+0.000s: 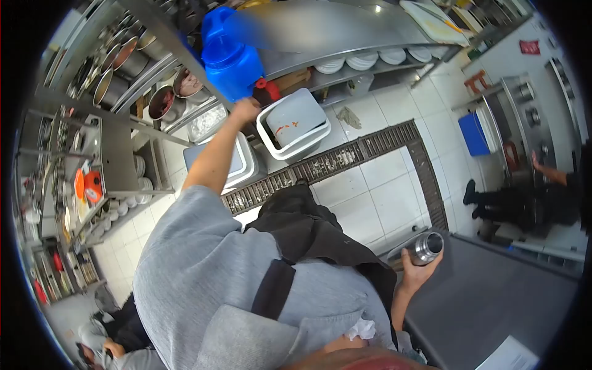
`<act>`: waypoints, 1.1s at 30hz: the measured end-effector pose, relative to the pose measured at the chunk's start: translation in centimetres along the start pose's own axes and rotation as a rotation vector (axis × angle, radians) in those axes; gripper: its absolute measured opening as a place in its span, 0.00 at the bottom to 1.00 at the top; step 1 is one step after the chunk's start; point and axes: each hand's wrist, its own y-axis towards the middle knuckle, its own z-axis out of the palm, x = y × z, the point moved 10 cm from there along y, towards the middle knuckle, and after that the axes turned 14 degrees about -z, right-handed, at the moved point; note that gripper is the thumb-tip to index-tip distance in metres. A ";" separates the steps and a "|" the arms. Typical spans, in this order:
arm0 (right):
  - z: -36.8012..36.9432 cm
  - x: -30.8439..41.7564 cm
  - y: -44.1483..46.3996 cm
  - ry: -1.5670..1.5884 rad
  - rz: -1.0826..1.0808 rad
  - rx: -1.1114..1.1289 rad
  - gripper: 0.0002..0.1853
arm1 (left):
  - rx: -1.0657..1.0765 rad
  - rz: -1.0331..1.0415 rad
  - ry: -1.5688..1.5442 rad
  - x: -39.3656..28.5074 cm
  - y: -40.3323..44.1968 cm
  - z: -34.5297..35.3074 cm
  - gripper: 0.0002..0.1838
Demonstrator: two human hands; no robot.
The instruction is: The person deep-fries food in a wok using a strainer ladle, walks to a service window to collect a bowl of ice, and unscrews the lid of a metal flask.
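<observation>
My left hand (246,110) reaches out at the upper left, beside the base of a blue plastic jug (231,65) and the left rim of a white bin (269,139). Its fingers look curled, but what they may hold is hidden. A red cap-like part (261,82) shows just beyond it. The bin's grey lid (302,117) sits tilted and carries orange scraps. At the lower right my right hand (417,274) is wrapped around an open stainless steel bottle (425,248), whose mouth faces up toward me.
A second white-rimmed bin (246,163) stands under my left forearm. Stacked plates (361,60) fill a shelf below the steel counter (320,31). A floor drain grate (333,159) crosses the tiles. Another person (530,200) is at the right, and a grey worktop (493,290) is beside me.
</observation>
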 end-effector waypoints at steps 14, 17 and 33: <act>22.3 5.0 16.2 0.436 -0.198 0.417 0.47 | -0.295 -0.136 -0.700 7.1 1.2 -1.9 0.14; 25.5 8.3 18.3 0.495 -0.348 0.577 0.48 | -0.159 -0.249 -0.862 7.9 0.4 1.1 0.16; 25.1 20.6 35.6 1.174 -1.043 0.725 0.23 | 0.800 -1.087 -0.502 13.5 -21.2 34.1 0.07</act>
